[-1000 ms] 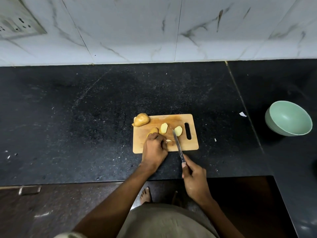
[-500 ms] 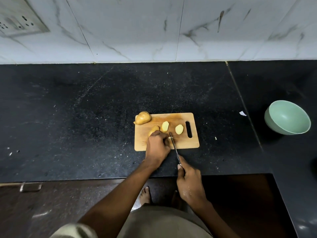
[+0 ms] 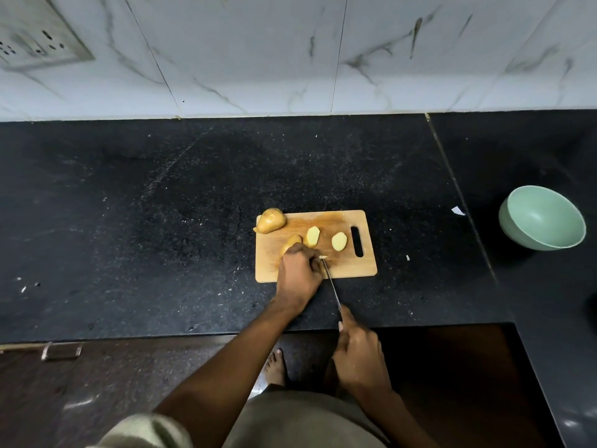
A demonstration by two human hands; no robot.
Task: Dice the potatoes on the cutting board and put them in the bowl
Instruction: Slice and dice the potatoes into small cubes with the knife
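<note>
black speckled stone forms the countertop [image 3: 161, 221], backed by white marble-look tiles, and a wooden cutting board [image 3: 365, 270] is set near its front edge. the left hand [image 3: 298, 274] is curled down over a potato piece [image 3: 290, 244], of which only the far end shows past the knuckles; the fingers are closed on it, pressing it to the board. the right hand [image 3: 358, 354] is wrapped shut around the handle of a knife [image 3: 330, 279], whose thin blade runs up from that fist to the fingertips of the holding hand, its tip touching a small pale sliver [image 3: 324, 257] just beside them. beyond the gripped piece, two cut pieces [image 3: 312, 237] [image 3: 339, 241] lie flesh up, the first just past the knuckles, the second further out towards the board's slot. a whole unpeeled potato [image 3: 270, 220] sits at the corner of the board far from the knife hand, overhanging the edge. the green bowl [image 3: 542, 218] stands well apart, out beyond the knife hand's side, and appears empty. the slicing step is judged to be in hand, with dicing barely begun and nothing yet moved to the bowl. for the next cut, the blade must be drawn down close against the curled knuckles while the piece is kept from rocking, and the fingertips tucked back from the edge.
</note>
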